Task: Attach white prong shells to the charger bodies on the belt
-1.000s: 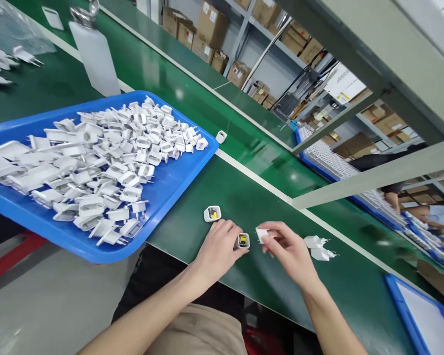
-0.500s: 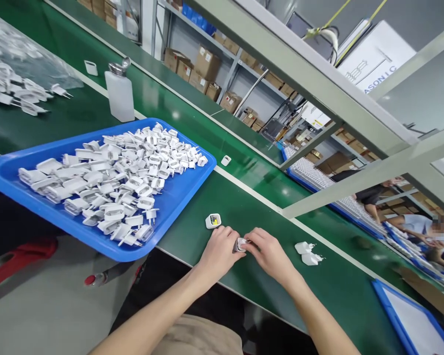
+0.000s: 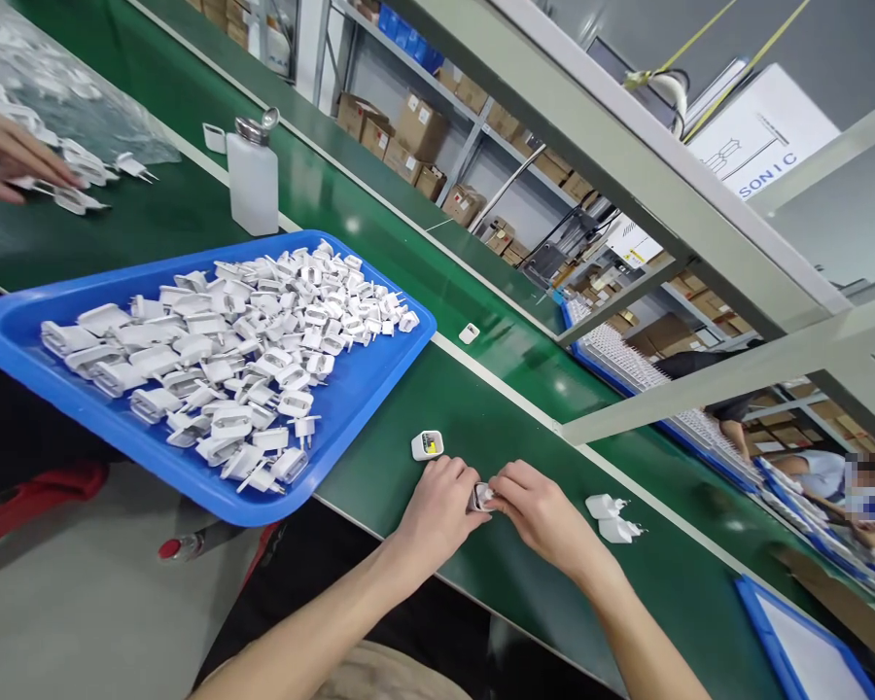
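My left hand [image 3: 437, 507] is closed around a small white charger housing [image 3: 479, 497], its open end facing right. My right hand [image 3: 543, 510] pinches a small white piece at that opening; the fingers hide most of it. Just beyond my left hand, an open white charger housing [image 3: 427, 445] with something yellow inside stands on the green bench [image 3: 379, 437]. To the right of my right hand, two white plug adapters [image 3: 616, 518] with metal pins lie side by side.
A blue tray [image 3: 350, 428] heaped with white plug housings is at left. Behind it stands a white pump bottle [image 3: 254, 185]. Another person's hand [image 3: 21, 151] touches plug parts by a plastic bag. A white shell [image 3: 469, 333] lies on the green belt. A blue-framed tray [image 3: 809, 632] sits at right.
Another person's hand has come in at the left edge, over the plug parts. White shells on the belt have shifted right relative to the bottle and tray. My hands remain together on the housing.
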Motion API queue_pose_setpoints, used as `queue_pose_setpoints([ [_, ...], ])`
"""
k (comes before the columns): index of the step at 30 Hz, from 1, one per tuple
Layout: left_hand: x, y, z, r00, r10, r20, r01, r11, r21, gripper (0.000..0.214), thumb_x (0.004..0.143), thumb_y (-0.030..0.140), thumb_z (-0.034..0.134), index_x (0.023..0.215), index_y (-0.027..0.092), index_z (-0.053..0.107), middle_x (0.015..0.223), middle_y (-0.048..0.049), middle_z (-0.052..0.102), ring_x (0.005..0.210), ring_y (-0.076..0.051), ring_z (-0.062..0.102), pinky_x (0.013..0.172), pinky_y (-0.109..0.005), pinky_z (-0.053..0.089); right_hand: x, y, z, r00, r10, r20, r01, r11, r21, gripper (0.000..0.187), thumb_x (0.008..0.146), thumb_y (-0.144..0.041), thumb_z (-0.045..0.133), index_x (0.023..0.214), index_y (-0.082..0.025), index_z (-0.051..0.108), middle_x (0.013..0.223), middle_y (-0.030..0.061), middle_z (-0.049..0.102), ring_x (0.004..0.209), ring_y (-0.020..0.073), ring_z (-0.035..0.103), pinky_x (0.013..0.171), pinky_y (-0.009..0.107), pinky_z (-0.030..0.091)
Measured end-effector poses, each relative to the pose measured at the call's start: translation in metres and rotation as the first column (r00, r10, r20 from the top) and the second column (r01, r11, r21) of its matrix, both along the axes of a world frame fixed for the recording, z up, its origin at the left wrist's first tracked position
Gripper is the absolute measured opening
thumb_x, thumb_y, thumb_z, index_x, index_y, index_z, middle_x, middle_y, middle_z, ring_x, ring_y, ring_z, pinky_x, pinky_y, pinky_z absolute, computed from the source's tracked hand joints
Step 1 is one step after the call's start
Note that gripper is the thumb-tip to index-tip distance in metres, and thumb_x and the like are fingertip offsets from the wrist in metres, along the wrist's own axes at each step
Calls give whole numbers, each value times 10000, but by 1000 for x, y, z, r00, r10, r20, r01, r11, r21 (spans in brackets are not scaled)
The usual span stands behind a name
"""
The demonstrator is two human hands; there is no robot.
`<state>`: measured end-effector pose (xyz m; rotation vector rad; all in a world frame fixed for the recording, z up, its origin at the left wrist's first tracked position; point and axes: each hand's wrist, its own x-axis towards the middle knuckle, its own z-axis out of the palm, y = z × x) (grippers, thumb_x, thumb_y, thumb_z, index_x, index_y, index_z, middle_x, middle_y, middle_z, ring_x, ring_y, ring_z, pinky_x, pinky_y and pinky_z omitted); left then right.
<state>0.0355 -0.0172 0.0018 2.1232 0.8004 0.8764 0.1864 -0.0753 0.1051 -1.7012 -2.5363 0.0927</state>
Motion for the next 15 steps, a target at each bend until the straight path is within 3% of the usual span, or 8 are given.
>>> queue_pose_setpoints([
  [15, 3, -2, -4, 1000, -7, 20, 7, 1000, -8, 332, 754, 168, 883, 867, 204, 573, 911, -12, 601, 863, -235, 565, 769, -401, 475, 4, -2, -11, 990, -45, -133, 44, 999, -9, 209, 1099, -267, 452, 962, -211, 600, 876, 40, 625, 752, 180, 585, 640, 301, 492],
])
